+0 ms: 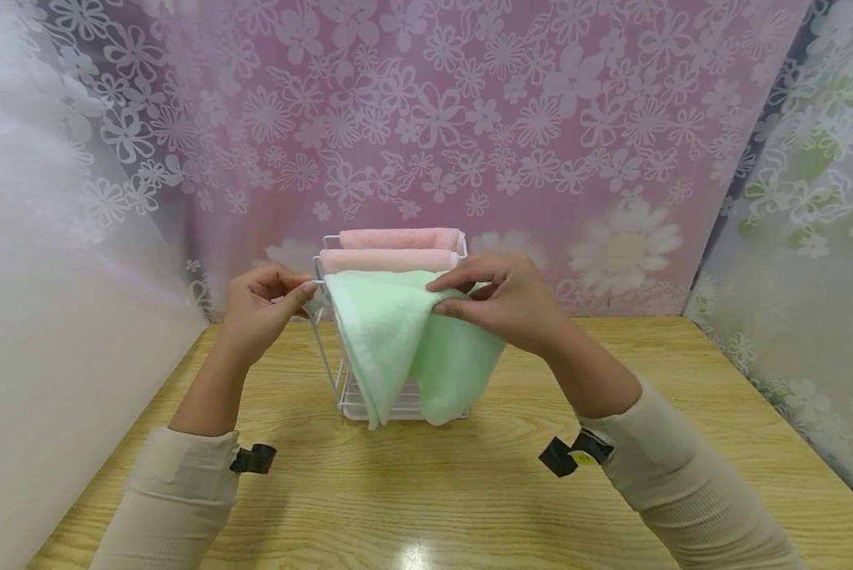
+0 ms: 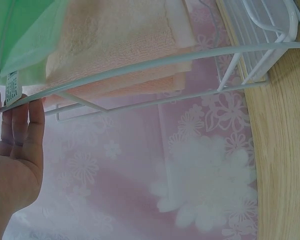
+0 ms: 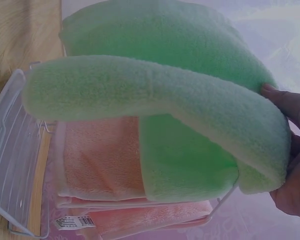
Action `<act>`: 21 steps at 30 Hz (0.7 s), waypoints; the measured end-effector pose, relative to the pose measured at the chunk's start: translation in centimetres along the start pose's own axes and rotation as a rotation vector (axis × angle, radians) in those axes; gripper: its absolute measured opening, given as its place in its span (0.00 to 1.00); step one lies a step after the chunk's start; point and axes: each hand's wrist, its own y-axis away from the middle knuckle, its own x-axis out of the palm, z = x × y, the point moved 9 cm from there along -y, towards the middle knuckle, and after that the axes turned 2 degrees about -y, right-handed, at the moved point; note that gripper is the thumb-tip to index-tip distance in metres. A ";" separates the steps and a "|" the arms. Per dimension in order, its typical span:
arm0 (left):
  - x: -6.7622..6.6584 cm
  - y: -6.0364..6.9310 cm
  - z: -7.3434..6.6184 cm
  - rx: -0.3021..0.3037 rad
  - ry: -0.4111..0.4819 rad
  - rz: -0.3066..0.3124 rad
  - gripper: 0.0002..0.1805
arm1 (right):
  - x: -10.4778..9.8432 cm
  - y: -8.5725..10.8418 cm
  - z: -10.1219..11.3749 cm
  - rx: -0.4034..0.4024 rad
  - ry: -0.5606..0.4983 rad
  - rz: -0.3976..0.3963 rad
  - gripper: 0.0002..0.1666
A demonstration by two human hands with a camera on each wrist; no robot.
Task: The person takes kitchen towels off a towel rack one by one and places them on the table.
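Pinching green towel (image 1: 380, 332) (lower edge (image 1: 374, 421) dangling): right hand (image 1: 515, 305).

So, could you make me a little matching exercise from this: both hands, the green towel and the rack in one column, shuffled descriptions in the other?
Column one:
1. Left hand
2. Right hand
3. Green towel
4. Rack

Column two:
A. Draped in front of pink towels
B. Pinching fabric
C. Standing on the tabletop
D. Holding white wire

Right pairs: 1-D, 2-B, 3-A, 4-C
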 end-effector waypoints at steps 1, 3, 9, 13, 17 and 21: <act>0.0 0.0 0.0 0.000 0.004 0.000 0.05 | 0.0 0.1 0.0 -0.001 -0.003 0.000 0.11; 0.0 0.0 0.0 0.002 0.008 -0.001 0.04 | 0.0 0.2 -0.1 -0.004 -0.012 -0.003 0.11; -0.1 0.0 0.0 -0.002 -0.001 0.000 0.07 | 0.0 0.8 -0.3 -0.005 -0.027 -0.009 0.11; 0.0 0.0 -0.1 -0.002 -0.009 -0.001 0.07 | 0.0 1.2 -0.5 -0.003 -0.026 -0.021 0.11; 0.0 0.0 -0.2 0.001 0.006 -0.002 0.06 | 0.0 1.5 -0.5 -0.010 -0.034 -0.032 0.12; 0.1 0.0 -0.3 0.003 0.016 0.001 0.07 | -0.1 1.8 -0.6 -0.015 -0.037 -0.043 0.12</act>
